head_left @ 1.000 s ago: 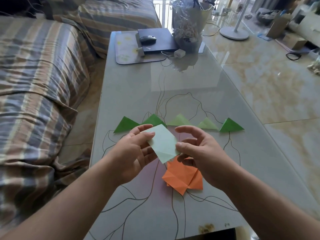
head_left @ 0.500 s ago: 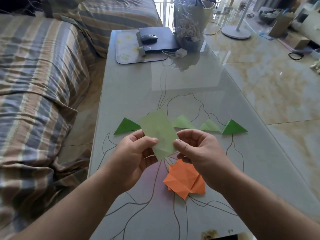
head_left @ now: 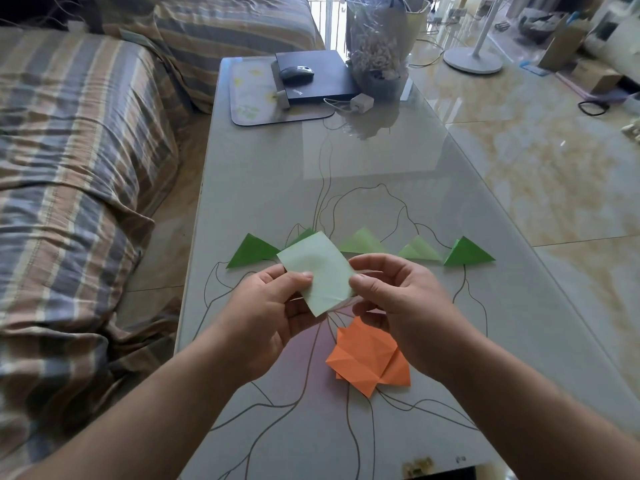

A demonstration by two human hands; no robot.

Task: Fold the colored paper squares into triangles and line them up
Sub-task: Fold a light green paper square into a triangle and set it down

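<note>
Before you: long grey glass-topped table (head_left: 363, 174) printed with dark line-drawn flowers. To your left, sofa under striped beige-and-blue cover (head_left: 79, 161). To your right, glossy cream marble-patterned floor tiles (head_left: 540, 161) reflecting daylight; white round fan base (head_left: 472, 64) beyond.

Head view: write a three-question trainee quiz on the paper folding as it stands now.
1. True or false: both the left hand and the right hand pinch the pale green paper.
2. How many folded green triangles lie in the row on the table?
3. The orange papers lie: A) nearer the person than the row, B) on the sofa, C) beside the mouse.

Key: 1 true; 2 five, one partly hidden behind the held paper; 3 A.
</note>
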